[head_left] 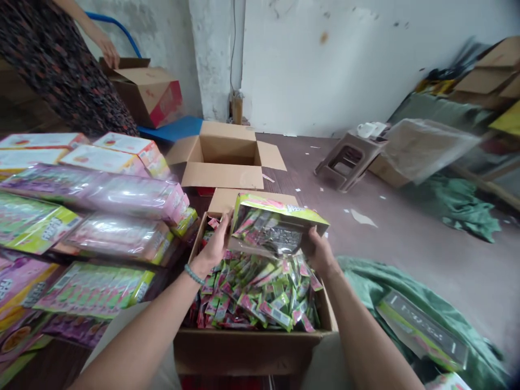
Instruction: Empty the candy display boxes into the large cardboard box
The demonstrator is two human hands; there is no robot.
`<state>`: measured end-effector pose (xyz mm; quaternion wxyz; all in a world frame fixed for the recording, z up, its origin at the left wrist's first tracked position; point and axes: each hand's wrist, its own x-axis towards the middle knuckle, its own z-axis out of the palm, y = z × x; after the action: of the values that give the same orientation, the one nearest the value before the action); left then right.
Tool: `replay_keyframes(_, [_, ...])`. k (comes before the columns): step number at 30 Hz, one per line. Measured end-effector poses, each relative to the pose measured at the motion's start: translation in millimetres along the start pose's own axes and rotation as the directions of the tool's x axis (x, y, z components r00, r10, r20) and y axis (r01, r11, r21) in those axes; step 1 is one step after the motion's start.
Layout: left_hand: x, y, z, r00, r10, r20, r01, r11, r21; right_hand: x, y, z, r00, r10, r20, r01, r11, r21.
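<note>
My left hand [214, 246] and my right hand [319, 250] both grip a green display box [280, 221], one on each side. The box is tipped over with its open side facing down. Small green and pink candy sachets [260, 295] spill from it into a brown cardboard carton [244, 349] right below, which holds a heap of them. A bead bracelet sits on my left wrist.
Stacked wrapped candy boxes [101, 216] fill the left. An open empty carton [225, 154] lies on the floor beyond. Another person [60, 59] stands far left, a hand on a red-sided box [148, 92]. A plastic stool [345, 157] and green cloth [377, 287] are on the right.
</note>
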<state>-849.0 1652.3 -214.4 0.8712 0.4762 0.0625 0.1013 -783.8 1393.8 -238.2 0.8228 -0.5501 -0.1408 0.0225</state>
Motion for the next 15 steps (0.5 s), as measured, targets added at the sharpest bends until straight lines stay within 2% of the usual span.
replay_keyframes(3, [1,-3,0.2,0.999,0.045,0.025,-0.044,0.999,-0.030,1,6,-1,0.998,-0.042,0.049,0.043,0.999,-0.006])
replay_keyframes(7, [5,4,0.9,0.993,0.056,0.104,-0.053,0.998,-0.028,-2,5,0,0.993,-0.116,0.009,0.116,0.993,0.000])
replay_keyframes(10, [8,6,3.8,0.989,0.135,0.061,-0.137,0.990,0.035,-4,-3,4,0.973,-0.228,-0.015,0.229,0.973,0.033])
replay_keyframes(12, [8,4,5.8,0.973,0.226,-0.047,-0.217,0.965,0.150,-1,-11,7,0.955,-0.280,-0.098,0.288,0.955,0.078])
replay_keyframes(13, [7,2,6.7,0.956,0.279,-0.086,-0.249,0.933,0.260,3,-15,7,0.944,-0.285,-0.170,0.304,0.947,0.104])
replay_keyframes(14, [4,-2,7.6,0.938,0.335,-0.090,-0.273,0.872,0.407,7,-18,3,0.930,-0.267,-0.254,0.308,0.942,0.134])
replay_keyframes(15, [0,-8,8.8,0.924,0.379,-0.044,-0.288,0.769,0.571,12,-22,-4,0.914,-0.227,-0.337,0.297,0.940,0.171])
